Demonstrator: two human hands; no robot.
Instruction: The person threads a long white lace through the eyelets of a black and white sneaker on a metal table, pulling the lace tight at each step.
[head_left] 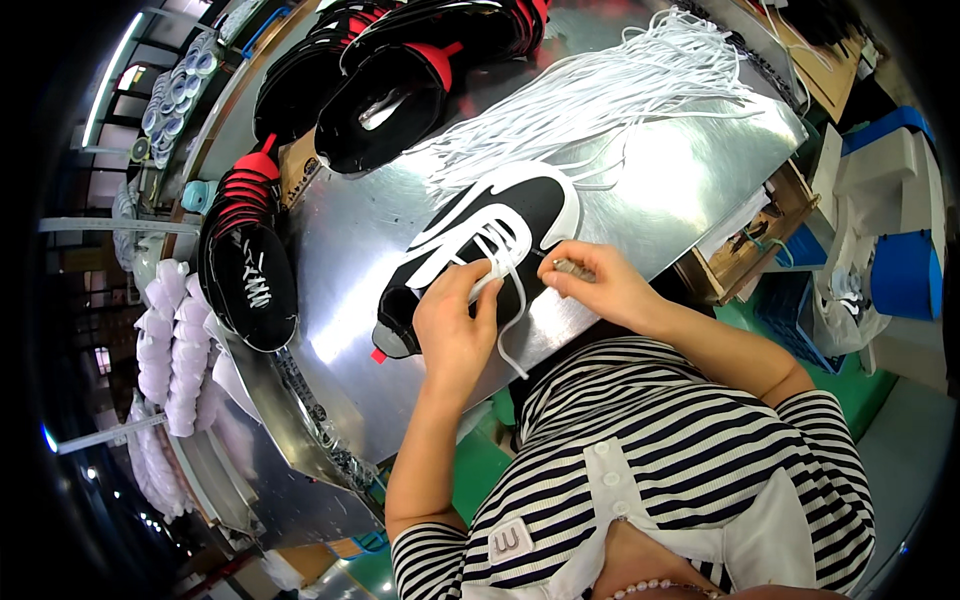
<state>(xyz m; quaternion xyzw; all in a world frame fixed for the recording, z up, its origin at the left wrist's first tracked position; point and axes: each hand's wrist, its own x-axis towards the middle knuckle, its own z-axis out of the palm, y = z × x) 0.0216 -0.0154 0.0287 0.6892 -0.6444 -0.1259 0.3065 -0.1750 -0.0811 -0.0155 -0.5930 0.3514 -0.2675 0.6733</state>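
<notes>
A black and white shoe upper [545, 200] with a small red tab lies on the metal table in front of me. White lace [519, 318] crosses its eyelets, and one loose end hangs toward the table's near edge. My left hand [457, 325] is closed at the upper's near side, thumb and fingertips pinching the lace beside the eyelets. Just to the right, my right hand [605, 287] is closed round the short handle of a small thin-tipped tool [574, 268]. Its tip points at the upper; whether it touches the lace I cannot tell.
A large bundle of white laces [610, 95] spreads over the far side of the metal table [350, 290]. Black and red shoe uppers [385, 110] are piled at the far left, with another row [250, 270] along the left edge. A wooden drawer [765, 235] sticks out at right.
</notes>
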